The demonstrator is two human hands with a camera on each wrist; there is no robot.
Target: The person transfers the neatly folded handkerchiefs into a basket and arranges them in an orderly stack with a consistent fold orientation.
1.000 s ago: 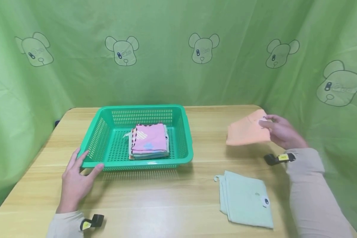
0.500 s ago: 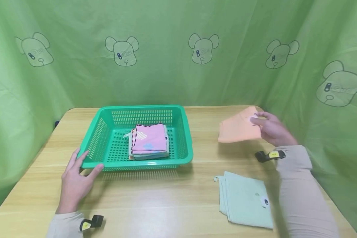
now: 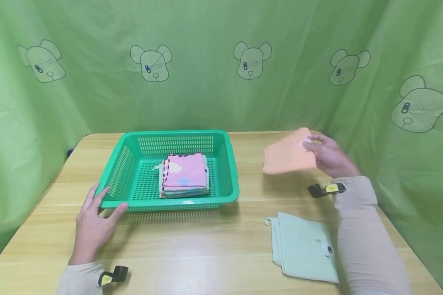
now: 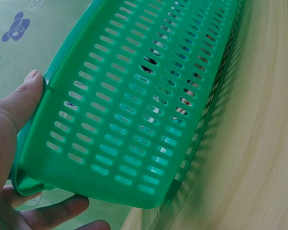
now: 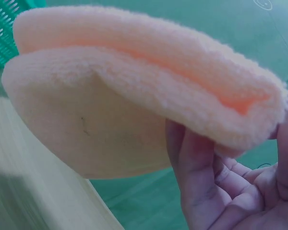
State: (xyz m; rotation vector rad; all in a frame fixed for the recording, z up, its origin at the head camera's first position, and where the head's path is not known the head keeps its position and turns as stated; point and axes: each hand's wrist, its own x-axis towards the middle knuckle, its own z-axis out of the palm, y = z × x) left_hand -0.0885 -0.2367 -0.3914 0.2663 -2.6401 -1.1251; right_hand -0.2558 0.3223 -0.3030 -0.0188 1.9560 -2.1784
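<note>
My right hand [image 3: 328, 157] pinches a folded peach towel [image 3: 289, 153] by its right side, thumb on top. The towel is held above the table, right of the basket. In the right wrist view its thick fluffy folds [image 5: 134, 57] show, with fingers beneath. My left hand [image 3: 94, 225] grips the near left corner of a green plastic basket [image 3: 184, 201], thumb on the front rim and fingers along the left side. Inside the basket lies a stack of folded towels, a pink towel [image 3: 186, 172] with a checked edge on top.
A folded pale green towel [image 3: 306, 248] with a hanging loop and an eye pattern lies at the right front of the wooden table [image 3: 177, 254]. Behind the table hangs a green curtain [image 3: 203, 98] printed with bear heads.
My right hand has carried the peach towel left and slightly farther back, toward the basket. The left hand and the basket have stayed in place.
</note>
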